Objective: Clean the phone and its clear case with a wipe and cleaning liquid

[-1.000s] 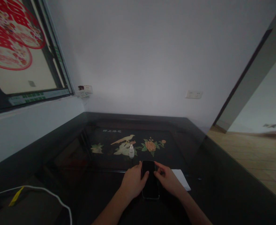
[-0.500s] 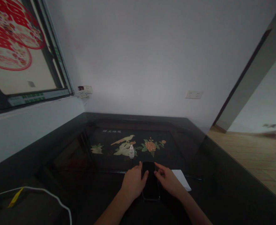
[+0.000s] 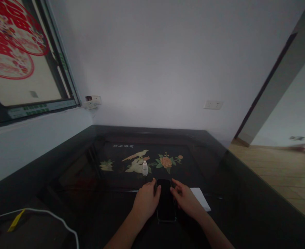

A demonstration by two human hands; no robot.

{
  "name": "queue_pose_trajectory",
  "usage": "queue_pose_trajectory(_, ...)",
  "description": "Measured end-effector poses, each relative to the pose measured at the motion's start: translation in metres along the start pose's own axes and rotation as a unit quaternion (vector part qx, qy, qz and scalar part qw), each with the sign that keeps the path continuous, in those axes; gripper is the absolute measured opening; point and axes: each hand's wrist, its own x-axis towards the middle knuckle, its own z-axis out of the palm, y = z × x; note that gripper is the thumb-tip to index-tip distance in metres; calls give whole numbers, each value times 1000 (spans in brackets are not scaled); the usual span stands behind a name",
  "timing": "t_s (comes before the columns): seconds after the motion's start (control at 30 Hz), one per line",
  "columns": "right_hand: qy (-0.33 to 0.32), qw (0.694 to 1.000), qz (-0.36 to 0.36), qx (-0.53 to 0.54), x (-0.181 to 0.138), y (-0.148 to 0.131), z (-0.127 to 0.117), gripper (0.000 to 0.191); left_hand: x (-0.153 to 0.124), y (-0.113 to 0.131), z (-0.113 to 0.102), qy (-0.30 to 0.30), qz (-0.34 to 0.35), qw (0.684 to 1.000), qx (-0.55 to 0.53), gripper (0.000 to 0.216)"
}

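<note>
A smartphone [image 3: 166, 204] with a dark screen lies flat on the glossy black table [image 3: 111, 221]. My left hand [image 3: 147, 197] rests along its left edge, the thumb beside the screen and the index finger stretched forward. On the opposite edge is my right hand [image 3: 185, 200], with thumb and index finger apart near the phone's upper right corner. Both hands look open and loosely beside the phone; their lower fingers are hidden. Just beyond the phone stands a small white dropper bottle [image 3: 145, 169]. Folded white paper [image 3: 201, 199] lies right of my right hand, partly behind it.
A white cable [image 3: 52, 212] with a yellow tag [image 3: 16, 220] curves across the lower left. Bird and flower pictures [image 3: 165, 162] decorate the tabletop. Behind is a white wall with a socket [image 3: 213, 104]; a window [image 3: 35, 83] is at left, wooden floor [image 3: 268, 173] at right.
My left thumb has moved off the screen to the phone's left edge. My right fingers have loosened slightly outward. The phone stays in place; the view has shifted a little.
</note>
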Motion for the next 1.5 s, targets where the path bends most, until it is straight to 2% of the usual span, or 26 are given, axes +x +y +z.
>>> queue_pose_trajectory(0.13, 41, 998, -36, 10, -1, -4, -4, 48, -1, 2, -6, 32, -28, 999, -8, 43)
queue_pose_trajectory(0.23, 58, 997, -44, 35, -2, -7, -7, 42, -3, 4, -10, 37, -55, 998, 2, 37)
queue_pose_trajectory(0.4, 85, 994, -45, 53, -4, -13, -10, 37, -3, 3, -11, 37, -57, 998, 19, 30)
queue_pose_trajectory(0.63, 94, 991, -51, 85, -5, -16, -11, 37, -3, -1, -8, 35, -61, 997, 29, 29)
queue_pose_trajectory(0.87, 99, 986, -65, 114, -8, -24, -12, 45, -3, 0, -7, 33, -57, 997, 37, 31)
queue_pose_trajectory(1.1, 101, 982, -77, 136, -7, -24, -13, 42, -6, 6, -4, 38, -42, 995, 82, 41)
queue_pose_trajectory(1.23, 104, 981, -77, 145, -6, -23, -12, 43, -7, 18, -4, 45, -37, 989, 133, 57)
queue_pose_trajectory(1.5, 98, 979, -86, 157, -5, -19, -13, 39, 2, 34, 0, 21, -28, 986, 162, 76)
